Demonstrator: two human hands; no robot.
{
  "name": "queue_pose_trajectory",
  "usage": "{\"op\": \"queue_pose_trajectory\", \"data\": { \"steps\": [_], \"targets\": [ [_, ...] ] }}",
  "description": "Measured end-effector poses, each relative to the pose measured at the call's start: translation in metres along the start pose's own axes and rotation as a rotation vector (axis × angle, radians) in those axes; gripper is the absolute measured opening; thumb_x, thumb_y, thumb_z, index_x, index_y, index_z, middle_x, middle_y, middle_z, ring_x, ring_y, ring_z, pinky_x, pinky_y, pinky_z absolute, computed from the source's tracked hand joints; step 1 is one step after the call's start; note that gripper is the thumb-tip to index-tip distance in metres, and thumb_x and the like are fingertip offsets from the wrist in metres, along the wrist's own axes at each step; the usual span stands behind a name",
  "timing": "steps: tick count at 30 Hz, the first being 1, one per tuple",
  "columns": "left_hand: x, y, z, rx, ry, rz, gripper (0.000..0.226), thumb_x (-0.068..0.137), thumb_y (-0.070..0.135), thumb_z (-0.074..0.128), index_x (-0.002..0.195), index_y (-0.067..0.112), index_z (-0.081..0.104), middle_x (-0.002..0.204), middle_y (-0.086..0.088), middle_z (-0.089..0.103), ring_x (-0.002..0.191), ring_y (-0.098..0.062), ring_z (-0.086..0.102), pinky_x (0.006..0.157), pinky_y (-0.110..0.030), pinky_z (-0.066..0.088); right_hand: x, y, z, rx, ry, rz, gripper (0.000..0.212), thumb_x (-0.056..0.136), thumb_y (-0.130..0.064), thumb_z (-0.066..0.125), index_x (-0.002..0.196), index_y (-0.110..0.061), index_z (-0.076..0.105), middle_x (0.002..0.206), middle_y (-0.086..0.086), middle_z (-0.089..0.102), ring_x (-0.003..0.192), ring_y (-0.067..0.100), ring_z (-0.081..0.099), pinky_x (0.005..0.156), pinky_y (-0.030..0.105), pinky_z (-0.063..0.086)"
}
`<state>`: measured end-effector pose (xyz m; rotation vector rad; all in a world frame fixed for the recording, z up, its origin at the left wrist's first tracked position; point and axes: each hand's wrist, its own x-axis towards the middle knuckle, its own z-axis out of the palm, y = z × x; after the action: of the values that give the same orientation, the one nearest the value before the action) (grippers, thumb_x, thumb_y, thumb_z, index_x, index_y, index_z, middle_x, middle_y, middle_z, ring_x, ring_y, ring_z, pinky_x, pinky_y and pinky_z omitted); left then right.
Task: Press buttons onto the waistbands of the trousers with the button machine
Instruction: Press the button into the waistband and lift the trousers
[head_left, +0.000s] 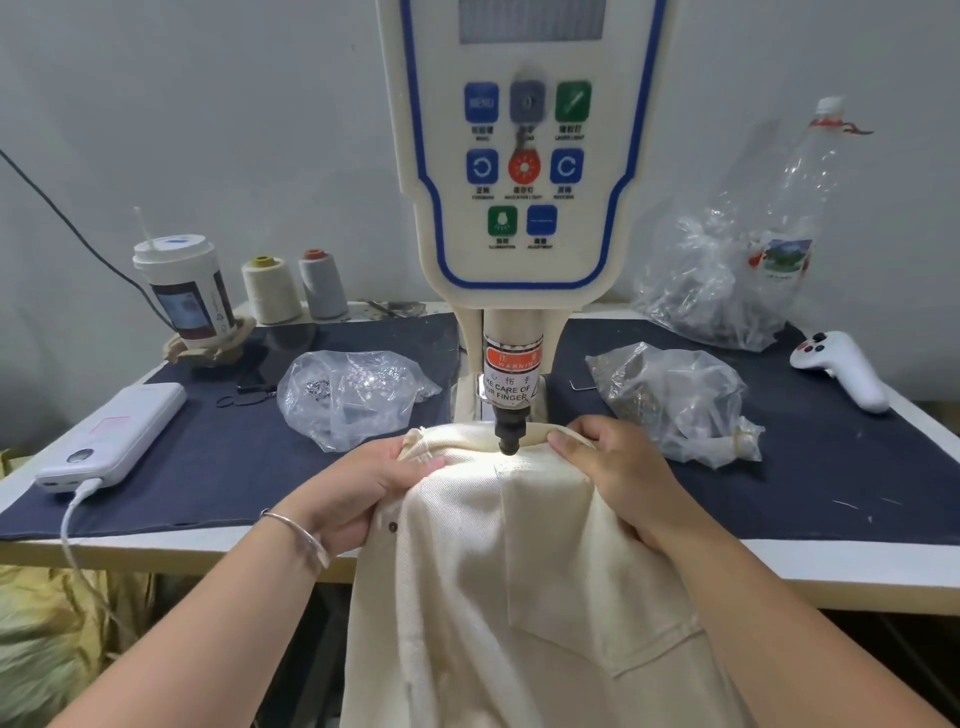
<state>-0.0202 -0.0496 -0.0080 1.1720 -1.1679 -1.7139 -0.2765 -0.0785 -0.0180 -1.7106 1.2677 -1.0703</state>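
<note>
My left hand (363, 483) and right hand (618, 478) each grip the cream trousers' waistband (467, 441). I judge that keeps it taut under the button machine's punch (508, 431), with my fingers off to either side.

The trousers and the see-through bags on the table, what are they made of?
The trousers look like thick cream cotton cloth: a slanted woven rib shows, and they fold softly where the left hand and right hand hold them. The bags seem to be thin clear plastic: shiny, crinkled, and you can see small metal-looking bits inside.
</note>
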Motion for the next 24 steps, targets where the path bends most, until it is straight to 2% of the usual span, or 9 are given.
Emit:
{"op": "queue_pose_trajectory", "data": {
  "steps": [3, 6, 9, 11, 15, 18, 21, 24],
  "targets": [
    [0.000, -0.005, 0.007, 0.046, 0.086, 0.027, 0.032, 0.083, 0.027, 0.073, 0.110, 0.010, 0.073, 0.115, -0.019, 0.069, 0.097, -0.026, 0.068, 0.078, -0.033, 0.058, -0.002, 0.004, 0.001, -0.062, 0.063, -0.047, 0.028, 0.090, -0.029, 0.065, 0.072, -0.009, 0.062, 0.060, -0.001, 0.054, 0.057, 0.005, 0.046, 0.055, 0.022, 0.034],
    [-0.002, -0.010, 0.014, 0.110, 0.138, 0.054, 0.045, 0.080, 0.040, 0.074, 0.110, 0.006, 0.071, 0.110, -0.018, 0.070, 0.097, -0.030, 0.066, 0.090, -0.044, 0.050, -0.007, 0.008, 0.004, -0.165, 0.155, -0.055, 0.028, 0.089, -0.036, 0.063, 0.068, -0.019, 0.058, 0.062, -0.006, 0.058, 0.060, 0.006, 0.052, 0.061, 0.029, 0.040],
    [-0.002, -0.011, 0.021, 0.186, 0.225, 0.144, 0.059, 0.076, 0.046, 0.071, 0.106, -0.004, 0.065, 0.093, -0.013, 0.066, 0.085, -0.024, 0.059, 0.081, -0.040, 0.044, -0.008, 0.009, 0.005, -0.220, 0.201, -0.045, 0.028, 0.089, -0.041, 0.062, 0.068, -0.024, 0.058, 0.063, -0.011, 0.059, 0.065, 0.007, 0.055, 0.064, 0.035, 0.043],
    [-0.002, -0.011, 0.023, 0.213, 0.254, 0.190, 0.061, 0.076, 0.046, 0.070, 0.106, -0.006, 0.063, 0.091, -0.012, 0.065, 0.083, -0.022, 0.057, 0.080, -0.038, 0.043, -0.008, 0.008, 0.004, -0.202, 0.198, -0.039, 0.028, 0.089, -0.041, 0.062, 0.067, -0.023, 0.058, 0.062, -0.012, 0.058, 0.064, 0.007, 0.054, 0.064, 0.035, 0.042],
    [-0.004, -0.009, 0.028, 0.218, 0.235, 0.229, 0.053, 0.081, 0.039, 0.070, 0.108, -0.005, 0.063, 0.093, -0.014, 0.067, 0.084, -0.022, 0.059, 0.081, -0.037, 0.044, -0.009, 0.006, 0.002, -0.192, 0.194, -0.029, 0.028, 0.090, -0.039, 0.062, 0.068, -0.022, 0.059, 0.063, -0.009, 0.059, 0.068, 0.012, 0.056, 0.068, 0.039, 0.044],
    [-0.003, -0.009, 0.031, 0.259, 0.241, 0.237, 0.034, 0.090, 0.034, 0.068, 0.103, 0.002, 0.067, 0.093, -0.018, 0.069, 0.083, -0.019, 0.061, 0.080, -0.035, 0.046, -0.010, 0.008, 0.000, -0.241, 0.211, -0.030, 0.027, 0.090, -0.040, 0.060, 0.071, -0.022, 0.059, 0.065, -0.007, 0.060, 0.071, 0.013, 0.057, 0.069, 0.039, 0.045],
    [-0.002, -0.011, 0.030, 0.373, 0.297, 0.273, 0.027, 0.093, 0.041, 0.062, 0.094, 0.014, 0.066, 0.088, -0.007, 0.069, 0.077, -0.010, 0.060, 0.076, -0.031, 0.047, -0.011, 0.010, -0.002, -0.290, 0.218, -0.031, 0.026, 0.090, -0.042, 0.059, 0.071, -0.024, 0.057, 0.067, -0.007, 0.060, 0.072, 0.013, 0.057, 0.068, 0.038, 0.044],
    [0.000, -0.013, 0.028, 0.431, 0.335, 0.297, 0.030, 0.094, 0.044, 0.058, 0.093, 0.014, 0.063, 0.082, 0.002, 0.066, 0.073, -0.006, 0.058, 0.072, -0.025, 0.046, -0.012, 0.009, 0.000, -0.339, 0.219, -0.032, 0.026, 0.091, -0.041, 0.058, 0.071, -0.024, 0.055, 0.067, -0.007, 0.059, 0.071, 0.012, 0.056, 0.065, 0.036, 0.042]
  ]
}}
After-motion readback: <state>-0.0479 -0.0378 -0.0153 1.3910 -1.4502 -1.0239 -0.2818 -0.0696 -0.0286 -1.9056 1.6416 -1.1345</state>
